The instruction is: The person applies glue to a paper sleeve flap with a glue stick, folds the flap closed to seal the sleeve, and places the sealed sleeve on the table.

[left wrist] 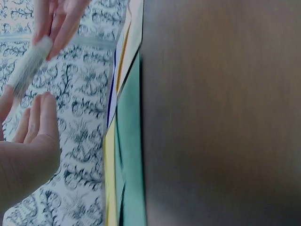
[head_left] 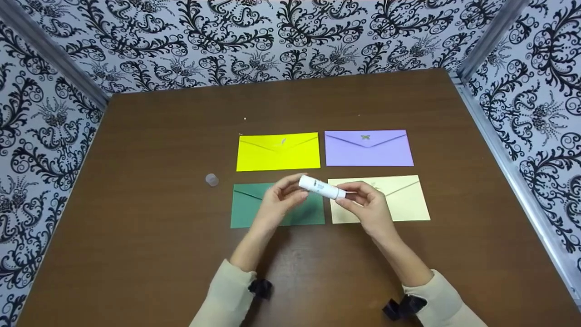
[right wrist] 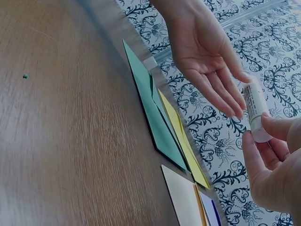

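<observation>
A white glue stick with small print is held up at a slant over the green envelope and the cream envelope. My right hand pinches its lower right end between thumb and fingers, beyond a thin ring line. At the other end is my left hand; in the right wrist view one digit touches that end while the other fingers stretch out loosely beside the stick. A small translucent cap lies on the brown table, left of the envelopes.
Behind the green envelope lies a yellow envelope; a lilac envelope with a butterfly mark lies at its right. Black-and-white patterned panels rise behind the table and along both sides. Tiny white specks dot the table's far part.
</observation>
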The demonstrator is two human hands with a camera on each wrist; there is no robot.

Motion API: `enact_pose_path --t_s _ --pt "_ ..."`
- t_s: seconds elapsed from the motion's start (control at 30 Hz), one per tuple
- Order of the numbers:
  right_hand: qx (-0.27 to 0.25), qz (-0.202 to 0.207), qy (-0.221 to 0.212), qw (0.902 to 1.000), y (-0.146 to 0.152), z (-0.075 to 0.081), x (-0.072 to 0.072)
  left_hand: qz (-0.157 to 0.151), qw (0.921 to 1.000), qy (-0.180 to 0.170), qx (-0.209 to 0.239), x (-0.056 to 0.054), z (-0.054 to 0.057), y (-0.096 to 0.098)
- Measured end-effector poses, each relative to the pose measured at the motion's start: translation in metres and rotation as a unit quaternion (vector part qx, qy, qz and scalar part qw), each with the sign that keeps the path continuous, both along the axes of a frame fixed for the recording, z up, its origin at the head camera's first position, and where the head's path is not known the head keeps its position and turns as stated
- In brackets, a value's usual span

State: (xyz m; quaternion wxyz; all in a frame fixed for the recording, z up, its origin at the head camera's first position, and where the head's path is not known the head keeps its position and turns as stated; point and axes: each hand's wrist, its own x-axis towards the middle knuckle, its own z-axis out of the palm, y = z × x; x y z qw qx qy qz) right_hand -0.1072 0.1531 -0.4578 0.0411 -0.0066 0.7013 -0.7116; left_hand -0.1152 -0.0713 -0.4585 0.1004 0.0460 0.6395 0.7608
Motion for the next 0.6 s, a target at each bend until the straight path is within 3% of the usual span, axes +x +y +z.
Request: enact_pose_path --t_s 0.2,0.43,0.53,0.6 --pt "-0.003 -0.008 -0.013 0.9999 0.003 0.003 0.001 0.034 0.9900 0.084 -0.108 -0.012 0.009 -0.032" --pt "-0.005 -0.007 -0.016 0.9998 0.004 0.001 0.000 0.108 0.9718 0.088 -0.190 -0.026 0.023 -0.070" --pt "-0.008 -0.007 -0.016 0.9998 0.004 0.001 0.000 0.132 0.9534 0.084 -0.258 -0.030 0.025 -0.087" --pt "-0.010 -0.005 -0.016 0.9998 0.003 0.000 0.000 0.144 0.9348 0.077 -0.315 -0.032 0.027 -0.098"
